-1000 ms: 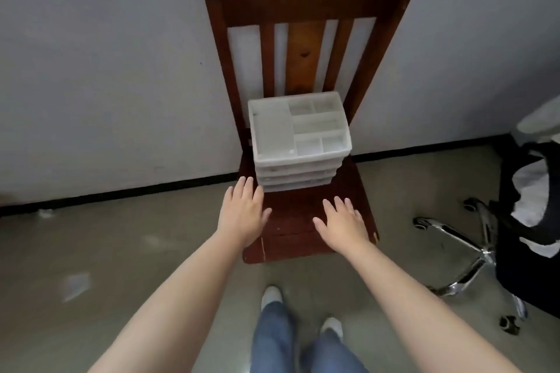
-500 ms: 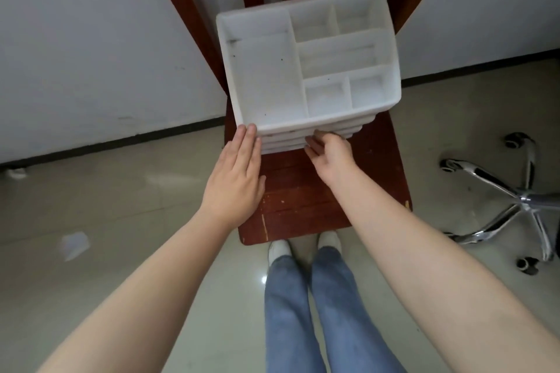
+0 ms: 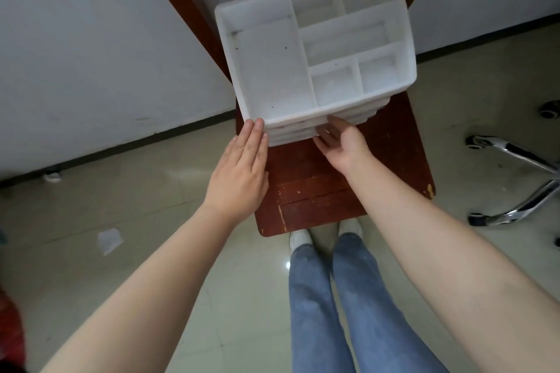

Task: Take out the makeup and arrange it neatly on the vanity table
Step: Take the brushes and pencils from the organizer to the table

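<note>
Left hand (image 3: 239,179): flat, fingers straight and held together, fingertips touching the near left corner of the white plastic drawer organiser (image 3: 312,48), just under its top rim. It grips nothing.

Right hand (image 3: 342,142): fingers curled at the near front face of the organiser, right of centre, at the level of the stacked drawer fronts (image 3: 294,133). The fingertips meet the drawer edges; whether they have hold of a handle cannot be told (the fingertips are blurred and partly tucked under the top tray's lip).

The organiser is a translucent white box with an open top tray divided into compartments: one large compartment on the left, two small ones at the far right, a long one across the middle right, and two small ones at the near right. All visible compartments hold nothing. Under the tray, several shallow drawer fronts show as stepped layers, all closed or nearly so. No makeup is visible; drawer contents are hidden.

The organiser stands on the far part of the seat of a dark red-brown wooden chair (image 3: 333,197), close to the slatted backrest. The seat's near edge is scuffed.

Beyond: the person's legs in blue jeans (image 3: 333,306) and white shoes on a pale tiled floor (image 3: 136,191), a white wall behind the chair, a scrap of white paper (image 3: 109,240) on the floor at left, and the chrome wheeled base of an office chair (image 3: 521,188) at right.
</note>
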`<action>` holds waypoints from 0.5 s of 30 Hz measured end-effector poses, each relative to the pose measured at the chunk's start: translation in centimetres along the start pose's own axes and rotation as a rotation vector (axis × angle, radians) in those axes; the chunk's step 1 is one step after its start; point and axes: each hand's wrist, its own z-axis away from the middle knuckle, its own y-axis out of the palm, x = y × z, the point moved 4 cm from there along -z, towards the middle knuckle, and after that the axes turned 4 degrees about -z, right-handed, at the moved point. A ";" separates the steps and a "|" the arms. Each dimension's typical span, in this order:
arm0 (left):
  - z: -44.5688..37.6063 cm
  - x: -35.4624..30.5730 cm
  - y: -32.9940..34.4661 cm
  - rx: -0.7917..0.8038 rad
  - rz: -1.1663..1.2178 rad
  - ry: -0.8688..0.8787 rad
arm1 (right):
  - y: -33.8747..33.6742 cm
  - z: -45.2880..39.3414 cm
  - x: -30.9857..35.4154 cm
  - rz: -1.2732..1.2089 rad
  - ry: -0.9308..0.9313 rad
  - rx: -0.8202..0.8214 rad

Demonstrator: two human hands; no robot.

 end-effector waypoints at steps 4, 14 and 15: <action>0.0 -0.3 0.1 0.035 0.001 -0.006 | -3.2 0.7 -1.2 0.047 -0.009 -0.043; 0.2 -0.5 1.0 0.015 -0.015 -0.036 | -8.2 3.4 -3.7 0.232 0.041 -0.090; 0.3 -0.8 1.2 0.015 -0.031 -0.035 | -8.2 3.7 -3.6 0.295 0.062 -0.084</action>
